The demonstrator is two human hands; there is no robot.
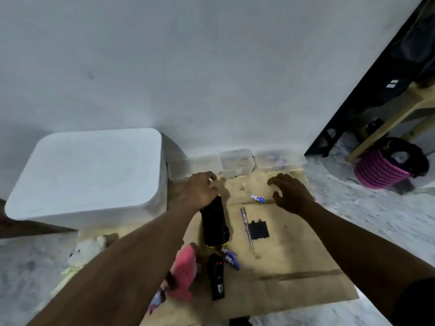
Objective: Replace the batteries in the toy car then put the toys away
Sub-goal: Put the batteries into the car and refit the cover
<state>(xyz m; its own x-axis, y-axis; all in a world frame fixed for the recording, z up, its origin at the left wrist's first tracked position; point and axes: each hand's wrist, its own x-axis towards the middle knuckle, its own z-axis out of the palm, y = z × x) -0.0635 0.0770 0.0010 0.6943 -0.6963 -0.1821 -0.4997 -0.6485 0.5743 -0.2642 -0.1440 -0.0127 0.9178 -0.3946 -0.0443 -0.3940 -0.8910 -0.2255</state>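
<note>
The black toy car (215,225) lies upside down on a sheet of cardboard (294,255), yellow trim at both ends. My left hand (200,189) grips its far end. My right hand (290,192) hovers with spread fingers above the cardboard, holding nothing. One blue-and-white battery (257,198) lies just left of that hand. Two more batteries (230,257) lie near the car's near end. A screwdriver (246,228) and the black battery cover (259,230) lie to the right of the car. A black remote control (216,276) lies nearer to me.
A big white lidded bin (87,175) stands at the left by the wall. Three clear plastic boxes (236,162) line the wall behind the cardboard. A pink plush (184,274) and a white teddy (82,251) lie at the lower left. A pink basket (381,171) stands at the right.
</note>
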